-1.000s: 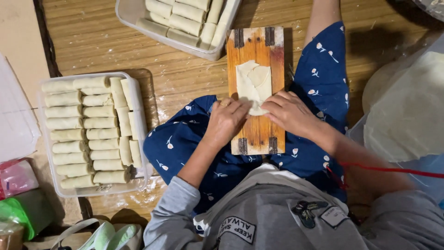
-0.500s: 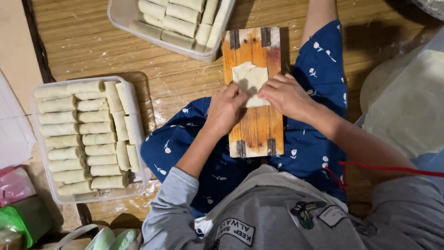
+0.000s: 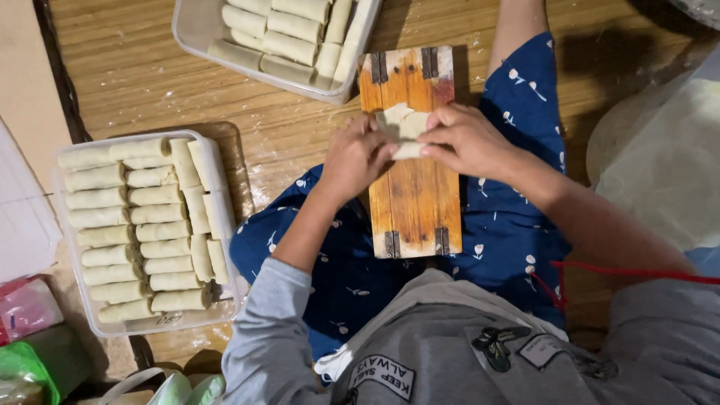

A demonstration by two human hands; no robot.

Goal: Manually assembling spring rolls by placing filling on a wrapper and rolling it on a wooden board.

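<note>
Wooden floor, brown hinged wooden board (image 3: 414,195) on lap: left hand (image 3: 358,157), right hand (image 3: 469,139) both pinching, folding pale thin wrapper (image 3: 405,124); rolling tight seems next.

At my left sits a clear plastic tray (image 3: 225,296) packed with pale rolls (image 3: 142,225). A second tray (image 3: 196,34) of rolls lies farther off on the wooden floor (image 3: 135,82). Pale round wrappers (image 3: 667,157) are stacked at my right.
</note>
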